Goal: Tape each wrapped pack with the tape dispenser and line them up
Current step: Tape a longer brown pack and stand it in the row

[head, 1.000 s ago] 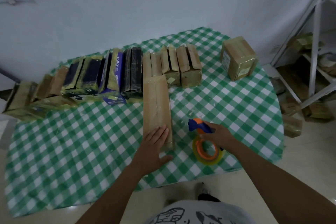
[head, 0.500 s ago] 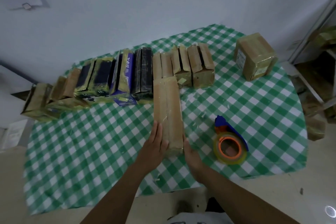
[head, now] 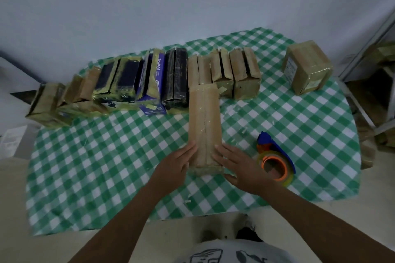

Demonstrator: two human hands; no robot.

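My right hand (head: pixel 241 166) has let go of the tape dispenser (head: pixel 275 156), which I was holding 1 second ago. It now lies on the checked tablecloth (head: pixel 106 156) just to the right of that hand, roll toward me. Both hands have come in on the long brown pack (head: pixel 204 121). My left hand (head: pixel 174 164) lies flat against its left edge near my end, fingers straight. My right hand is flat too, fingers straight against the right edge and thumb down by the near corner. Neither hand is curled round anything; they are only pressing. The pack lies lengthwise in the middle of the table, its far end touching the row of finished packs (head: pixel 149 79) along the back. With the dispenser down, I judge the taping of this pack done, and I am smoothing the tape or readying the pack for its place in the line. 1 square pack (head: pixel 307 68) stands apart at the far right, not yet lined up.
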